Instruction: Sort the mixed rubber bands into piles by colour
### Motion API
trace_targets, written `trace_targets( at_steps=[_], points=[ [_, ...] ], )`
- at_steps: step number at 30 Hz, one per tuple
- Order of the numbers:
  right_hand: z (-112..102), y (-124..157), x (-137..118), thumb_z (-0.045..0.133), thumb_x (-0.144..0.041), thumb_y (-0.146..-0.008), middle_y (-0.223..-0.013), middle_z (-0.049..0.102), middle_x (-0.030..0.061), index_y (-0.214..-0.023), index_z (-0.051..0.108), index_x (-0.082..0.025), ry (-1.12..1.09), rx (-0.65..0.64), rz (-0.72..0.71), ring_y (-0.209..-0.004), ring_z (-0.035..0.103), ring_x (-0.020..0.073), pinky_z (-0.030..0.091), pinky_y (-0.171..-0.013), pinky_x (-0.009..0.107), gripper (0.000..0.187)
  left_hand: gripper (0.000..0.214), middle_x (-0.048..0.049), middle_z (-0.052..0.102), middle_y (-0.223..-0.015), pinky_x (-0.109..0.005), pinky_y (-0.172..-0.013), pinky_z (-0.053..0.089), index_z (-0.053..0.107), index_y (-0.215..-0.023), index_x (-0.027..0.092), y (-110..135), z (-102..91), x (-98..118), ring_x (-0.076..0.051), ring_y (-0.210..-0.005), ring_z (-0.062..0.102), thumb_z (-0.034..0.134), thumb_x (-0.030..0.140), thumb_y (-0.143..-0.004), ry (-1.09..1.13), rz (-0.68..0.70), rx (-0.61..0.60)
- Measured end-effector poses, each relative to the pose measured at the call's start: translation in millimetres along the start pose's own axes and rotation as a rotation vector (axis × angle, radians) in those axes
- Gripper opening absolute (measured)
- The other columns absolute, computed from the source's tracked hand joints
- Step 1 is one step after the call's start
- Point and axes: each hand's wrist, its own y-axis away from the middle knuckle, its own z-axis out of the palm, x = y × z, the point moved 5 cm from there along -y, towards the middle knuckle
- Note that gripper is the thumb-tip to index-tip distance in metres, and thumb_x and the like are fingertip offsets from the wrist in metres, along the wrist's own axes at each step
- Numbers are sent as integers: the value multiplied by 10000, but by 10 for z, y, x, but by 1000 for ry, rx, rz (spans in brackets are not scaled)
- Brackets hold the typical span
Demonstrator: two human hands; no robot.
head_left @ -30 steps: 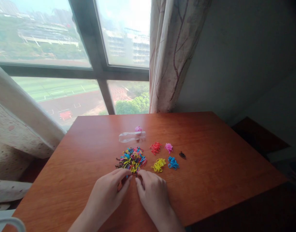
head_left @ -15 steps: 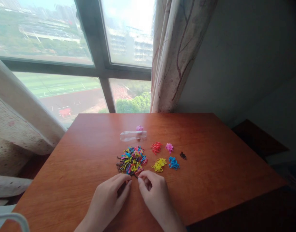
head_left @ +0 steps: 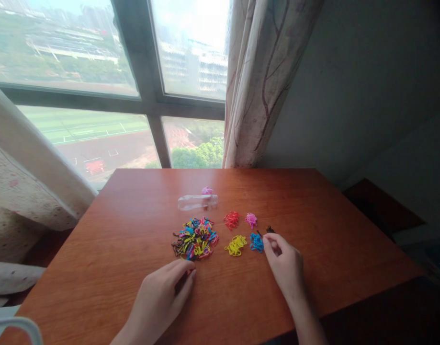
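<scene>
A mixed heap of coloured rubber bands (head_left: 195,238) lies on the brown wooden table (head_left: 133,230). To its right sit small sorted piles: red (head_left: 231,219), pink (head_left: 251,219), yellow (head_left: 236,245), blue (head_left: 256,242) and black (head_left: 270,230). My left hand (head_left: 162,294) rests on the table just below the mixed heap, fingers curled in a pinch. My right hand (head_left: 286,266) reaches beside the blue and black piles, its fingertips pinched together near the black one; what they hold is too small to make out.
A clear plastic bag (head_left: 197,201) with a pink bit on it lies behind the heap. A window and a patterned curtain (head_left: 263,81) stand behind the table. A dark low stand (head_left: 381,206) is at the right. A white curved object (head_left: 15,328) shows bottom left.
My right hand has left the near edge of the mixed heap and moved right to the black and blue piles. My left hand has stayed in place.
</scene>
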Motion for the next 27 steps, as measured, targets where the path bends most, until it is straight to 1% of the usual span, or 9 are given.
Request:
trace_targets(
  at_steps=[2, 5, 8, 13, 17, 20, 24, 27],
  points=[
    [-105, -98, 223, 499, -497, -874, -687, 681, 61, -853, 704, -191, 77, 46, 42, -608, 635, 192, 442, -574, 256, 369, 187, 8, 722, -837, -221, -657, 500, 636, -904, 255, 5, 16, -8, -149, -737, 693, 453, 277, -939, -4, -3, -13],
    [-163, -173, 416, 489, -507, -866, -671, 673, 53, -850, 704, -197, 135, 58, 64, -599, 631, 192, 426, -579, 262, 377, 188, 9, 723, -842, -220, -658, 495, 634, -902, 255, 10, 25, -9, -149, -741, 694, 452, 281, -942, -14, -4, -16],
    [-153, -181, 480, 481, -504, -867, -684, 678, 51, -850, 705, -207, 162, 55, 70, -609, 635, 191, 416, -580, 261, 373, 190, 11, 722, -837, -222, -653, 492, 630, -889, 253, 10, 24, 0, -150, -739, 695, 451, 283, -944, -20, -1, -13],
    [-133, -155, 479, 460, -499, -876, -702, 692, 62, -860, 712, -211, 215, 60, 67, -630, 643, 208, 409, -580, 276, 383, 197, 13, 719, -827, -224, -646, 491, 632, -887, 255, 3, 22, 5, -150, -731, 694, 446, 279, -946, -25, 3, -13],
    [-145, -127, 412, 454, -495, -880, -724, 703, 75, -866, 711, -204, 203, 78, 54, -654, 658, 217, 419, -599, 279, 388, 202, 11, 715, -818, -225, -639, 488, 632, -872, 253, -1, 24, 7, -153, -728, 691, 445, 275, -944, -36, -6, -28],
    [-131, -89, 290, 465, -487, -887, -719, 701, 66, -866, 710, -205, 184, 84, 33, -643, 660, 204, 423, -593, 266, 374, 199, 9, 717, -827, -226, -639, 488, 633, -877, 253, -10, 22, 12, -156, -742, 693, 446, 272, -943, -37, -6, -30],
    [-56, -8, 14, 466, -484, -909, -690, 692, 64, -857, 710, -197, 143, 76, -28, -603, 645, 191, 428, -577, 262, 381, 193, 14, 716, -815, -224, -642, 491, 635, -872, 254, -18, 18, 13, -150, -720, 689, 453, 264, -937, -33, 0, -19],
    [58, 83, -227, 473, -431, -929, -687, 693, 44, -867, 705, -202, 67, 19, -86, -581, 637, 170, 434, -570, 247, 332, 195, 13, 717, -818, -222, -641, 494, 637, -875, 256, -17, 13, 17, -150, -721, 691, 453, 269, -938, -33, 4, -10]
  ],
)
